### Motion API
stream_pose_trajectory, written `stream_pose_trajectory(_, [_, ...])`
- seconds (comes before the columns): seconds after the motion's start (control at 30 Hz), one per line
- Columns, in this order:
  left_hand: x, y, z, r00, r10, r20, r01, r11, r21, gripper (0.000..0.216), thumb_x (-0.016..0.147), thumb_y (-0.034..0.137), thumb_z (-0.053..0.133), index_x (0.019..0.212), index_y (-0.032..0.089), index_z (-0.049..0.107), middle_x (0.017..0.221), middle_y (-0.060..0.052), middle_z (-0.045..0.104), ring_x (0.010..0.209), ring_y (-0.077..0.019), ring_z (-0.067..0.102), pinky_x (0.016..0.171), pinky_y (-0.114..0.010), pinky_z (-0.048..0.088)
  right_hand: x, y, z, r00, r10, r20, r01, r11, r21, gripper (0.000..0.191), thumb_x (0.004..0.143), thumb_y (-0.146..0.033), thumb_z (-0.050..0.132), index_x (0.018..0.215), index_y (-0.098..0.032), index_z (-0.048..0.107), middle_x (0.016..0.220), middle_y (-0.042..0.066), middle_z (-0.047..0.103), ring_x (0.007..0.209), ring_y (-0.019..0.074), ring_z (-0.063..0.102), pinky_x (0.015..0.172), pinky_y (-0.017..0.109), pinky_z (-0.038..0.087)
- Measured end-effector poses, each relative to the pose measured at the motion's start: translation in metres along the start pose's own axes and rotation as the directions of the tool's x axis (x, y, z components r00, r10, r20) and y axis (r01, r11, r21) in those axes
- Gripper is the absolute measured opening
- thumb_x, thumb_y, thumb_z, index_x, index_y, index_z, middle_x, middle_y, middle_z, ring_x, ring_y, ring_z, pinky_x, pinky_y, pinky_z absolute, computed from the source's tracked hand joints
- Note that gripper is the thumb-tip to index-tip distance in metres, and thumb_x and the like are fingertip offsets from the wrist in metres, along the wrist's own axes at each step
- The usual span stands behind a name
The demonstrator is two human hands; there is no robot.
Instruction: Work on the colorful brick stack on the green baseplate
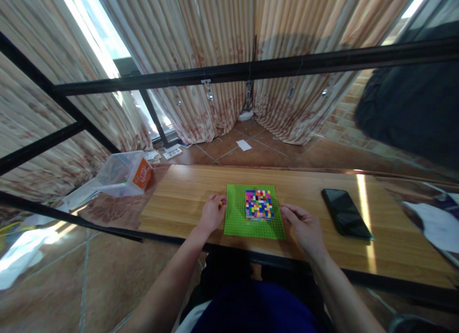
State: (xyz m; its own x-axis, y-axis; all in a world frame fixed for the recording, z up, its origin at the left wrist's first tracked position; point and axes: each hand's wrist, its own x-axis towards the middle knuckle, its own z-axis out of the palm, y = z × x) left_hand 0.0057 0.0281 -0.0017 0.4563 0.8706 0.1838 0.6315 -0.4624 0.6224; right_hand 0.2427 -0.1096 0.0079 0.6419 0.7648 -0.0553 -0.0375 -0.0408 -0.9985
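A green studded baseplate (236,218) lies on the wooden table (179,194) in front of me. A square block of small multicoloured bricks (258,204) sits on its right half. My left hand (211,214) rests at the plate's left edge, fingers curled round a small pink and dark piece (223,202). My right hand (303,225) lies on the table at the plate's right edge, fingers stretched flat toward the plate and holding nothing.
A black phone (345,212) lies on the table to the right. A clear plastic box with an orange label (125,173) stands off the table's left end. Black frame bars (251,68) cross above. Curtains hang behind, and papers lie on the tiled floor.
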Motion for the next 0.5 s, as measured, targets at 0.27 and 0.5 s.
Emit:
stream_pose_trajectory(0.27, [-0.008,-0.005,0.000,0.995,-0.030,-0.091,0.012,0.982,-0.187,0.022,0.082,0.016,0.058,0.102,0.017,0.065,0.098,-0.007,0.063,0.081,-0.0153,0.062,0.078,-0.030,0.052,-0.004,-0.008,0.000,1.000,-0.018,0.011,0.018,1.000,-0.017,0.032,0.068,-0.045,0.074,0.085,-0.018,0.075,0.076,0.004,0.071,0.073,0.0178,0.063,0.068,0.030,0.050])
stream_pose_trajectory(0.5, [-0.004,-0.004,-0.003,0.937,-0.317,-0.148,0.161,0.767,-0.621,0.025,0.076,0.030,0.066,0.096,0.015,0.070,0.089,-0.006,0.069,0.077,-0.0136,0.062,0.075,-0.027,0.048,-0.008,-0.011,0.002,0.999,-0.044,0.013,0.045,0.997,-0.061,0.034,0.068,-0.047,0.072,0.083,-0.017,0.075,0.082,0.007,0.073,0.073,0.0190,0.064,0.068,0.032,0.051])
